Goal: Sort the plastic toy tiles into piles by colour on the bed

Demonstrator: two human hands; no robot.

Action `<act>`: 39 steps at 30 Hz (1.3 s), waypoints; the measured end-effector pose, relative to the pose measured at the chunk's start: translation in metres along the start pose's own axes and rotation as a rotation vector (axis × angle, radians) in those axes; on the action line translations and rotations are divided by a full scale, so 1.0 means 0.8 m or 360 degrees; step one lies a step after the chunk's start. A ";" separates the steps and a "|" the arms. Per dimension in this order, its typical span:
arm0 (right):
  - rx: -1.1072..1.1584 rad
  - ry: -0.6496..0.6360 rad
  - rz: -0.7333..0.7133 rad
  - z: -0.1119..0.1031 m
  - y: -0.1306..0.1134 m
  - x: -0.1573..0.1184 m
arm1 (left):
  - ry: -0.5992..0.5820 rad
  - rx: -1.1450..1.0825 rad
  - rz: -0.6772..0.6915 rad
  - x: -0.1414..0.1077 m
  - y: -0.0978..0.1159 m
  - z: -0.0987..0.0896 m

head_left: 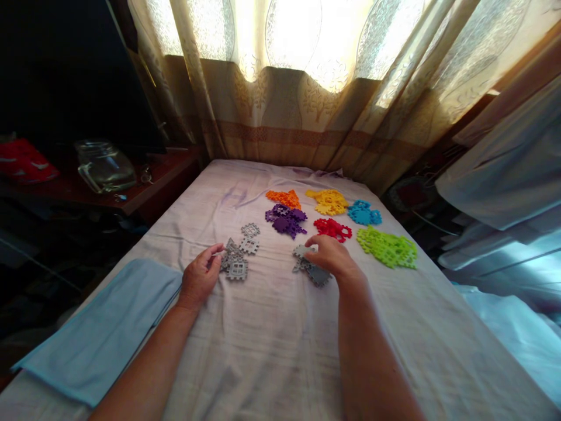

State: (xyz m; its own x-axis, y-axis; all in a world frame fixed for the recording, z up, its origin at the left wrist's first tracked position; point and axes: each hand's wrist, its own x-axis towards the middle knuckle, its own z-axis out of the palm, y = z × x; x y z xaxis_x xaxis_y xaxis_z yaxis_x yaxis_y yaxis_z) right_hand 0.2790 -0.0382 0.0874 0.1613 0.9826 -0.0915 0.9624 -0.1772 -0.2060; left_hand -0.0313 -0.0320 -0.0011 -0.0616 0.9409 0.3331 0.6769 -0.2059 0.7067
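My left hand is at the left of a loose group of grey interlocking pieces. Its fingers are curled toward the thumb, and whatever lies between the tips is too small to make out. Some of those pieces are square frames with notched edges. Over a second grey group, my right hand pinches a light grey interlocking piece between thumb and fingers. A darker grey solid piece lies just under that hand, partly covered by it.
Sorted piles lie beyond my hands: orange, purple, yellow, red, blue and lime green. A light blue cloth lies left on the sheet. A glass jar stands on the side table.
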 end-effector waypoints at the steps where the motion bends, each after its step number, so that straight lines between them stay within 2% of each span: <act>1: 0.0015 0.0053 -0.0037 0.001 -0.008 -0.001 | -0.0002 -0.0008 -0.0003 0.000 0.000 0.000; 4: 0.0057 0.0146 -0.0239 0.014 -0.046 -0.002 | -0.0005 -0.0041 -0.0017 0.001 0.000 0.001; 9: 0.0080 0.0093 -0.0584 0.055 -0.109 0.000 | -0.0018 -0.0064 -0.0050 0.001 0.002 0.000; 12: 0.0070 0.0081 -0.0623 0.071 -0.125 0.004 | -0.0030 -0.0078 -0.0054 0.001 0.003 0.000; 15: 0.0064 0.0087 -0.0599 0.075 -0.125 0.006 | -0.0045 -0.0100 -0.0070 0.002 0.002 0.002; 20: 0.0065 0.0124 -0.0508 0.049 -0.089 -0.001 | -0.0035 -0.0109 -0.0072 0.001 -0.003 0.004; 24: 0.0105 0.0170 -0.0226 0.010 -0.032 -0.007 | -0.0023 -0.0076 -0.0065 0.001 -0.001 0.002; 27: 0.0117 0.0122 -0.0013 -0.010 0.008 -0.011 | -0.0011 -0.0028 -0.0060 0.001 0.003 0.000; 30: 0.0140 0.0029 0.0056 -0.014 0.035 -0.012 | -0.0011 -0.0015 -0.0057 0.001 0.005 -0.001; 34: 0.0209 -0.0002 0.0042 -0.007 0.056 -0.010 | -0.0020 -0.0043 -0.0066 0.001 0.004 0.000; 37: 0.0221 0.0009 0.0015 -0.004 0.062 -0.008 | -0.0023 -0.0064 -0.0065 0.001 0.003 0.000; 39: 0.0179 0.0070 0.0013 -0.003 0.054 -0.008 | -0.0028 -0.0072 -0.0064 0.001 0.004 0.000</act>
State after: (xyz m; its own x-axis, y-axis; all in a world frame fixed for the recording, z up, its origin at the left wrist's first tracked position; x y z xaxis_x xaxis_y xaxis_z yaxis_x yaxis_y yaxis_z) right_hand 0.3201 -0.0518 0.0818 0.1812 0.9821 -0.0511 0.9308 -0.1881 -0.3134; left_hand -0.0293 -0.0321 0.0010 -0.0749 0.9531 0.2931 0.6402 -0.1794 0.7469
